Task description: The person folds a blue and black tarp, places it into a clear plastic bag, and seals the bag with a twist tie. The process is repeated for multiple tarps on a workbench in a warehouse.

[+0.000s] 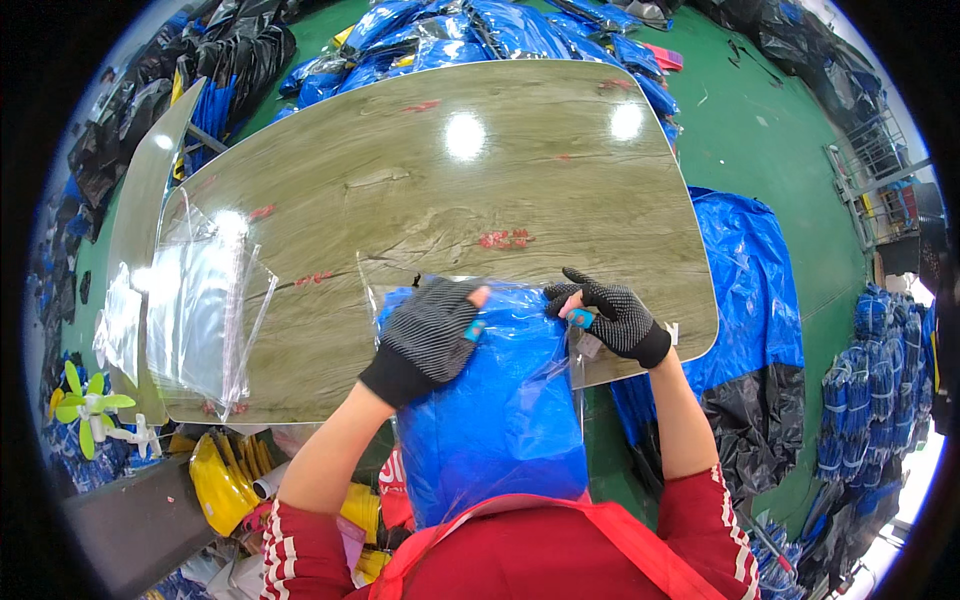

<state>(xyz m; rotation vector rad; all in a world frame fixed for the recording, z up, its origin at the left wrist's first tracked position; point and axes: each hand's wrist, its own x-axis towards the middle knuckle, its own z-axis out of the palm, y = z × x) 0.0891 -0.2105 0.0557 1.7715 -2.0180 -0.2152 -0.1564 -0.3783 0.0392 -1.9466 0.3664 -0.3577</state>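
Note:
A folded blue sheet point(490, 430) lies inside a clear plastic bag point(575, 400), which rests on the near edge of the table and hangs down against my front. My left hand point(430, 335), in a black-and-grey dotted glove, is closed on the bag's upper left part; its fingertips are mostly hidden beneath it. At the upper right corner of the bag, my right hand point(615, 318) wears a matching glove and pinches the plastic between thumb and fingers. Bare thumb tips and blue bands at the thumbs show on both hands.
The wood-patterned table point(400, 210) carries a stack of clear plastic bags point(195, 320) on its left. A green fan point(92, 405) stands at the left edge. Blue packages point(510, 30) are piled beyond the table. A blue-and-black sheet point(750, 280) lies to the right, near bundled blue items point(865, 380).

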